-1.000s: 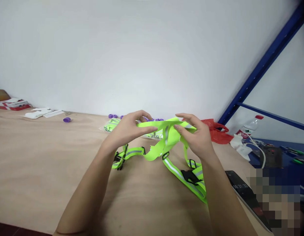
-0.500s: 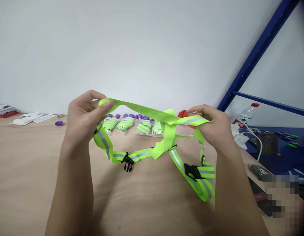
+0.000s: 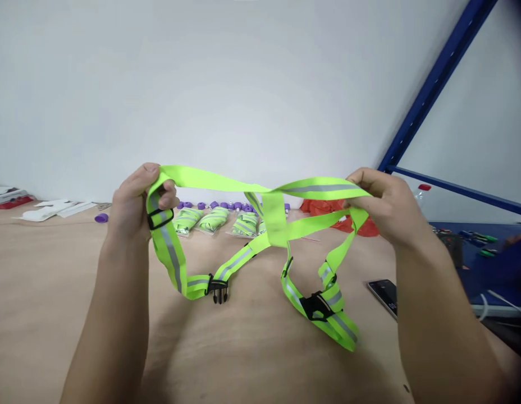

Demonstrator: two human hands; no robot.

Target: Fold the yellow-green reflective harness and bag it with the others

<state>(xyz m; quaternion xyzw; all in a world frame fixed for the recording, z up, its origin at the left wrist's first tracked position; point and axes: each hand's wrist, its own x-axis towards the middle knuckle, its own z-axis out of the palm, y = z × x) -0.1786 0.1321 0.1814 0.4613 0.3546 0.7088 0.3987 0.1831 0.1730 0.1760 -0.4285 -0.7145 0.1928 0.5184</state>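
Above the counter (image 3: pixel 45 314), the green strap harness (image 3: pixel 276 216) is spread out but, it seems, not yet neat, sagging in the middle. The left hand (image 3: pixel 136 196) and right hand (image 3: pixel 382 205) pinch its upper corners. Behind, clear bags (image 3: pixel 213 219) hold similar straps, already packed; here the pronged clip (image 3: pixel 219 287) and socket clip (image 3: pixel 316 307) hang unjoined.

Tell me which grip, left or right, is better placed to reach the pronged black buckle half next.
Left, probably: the left grip holds the reflective harness nearer the pronged black buckle half. The right grip holds the far side, above the other black buckle half. Both grips are occupied, though.
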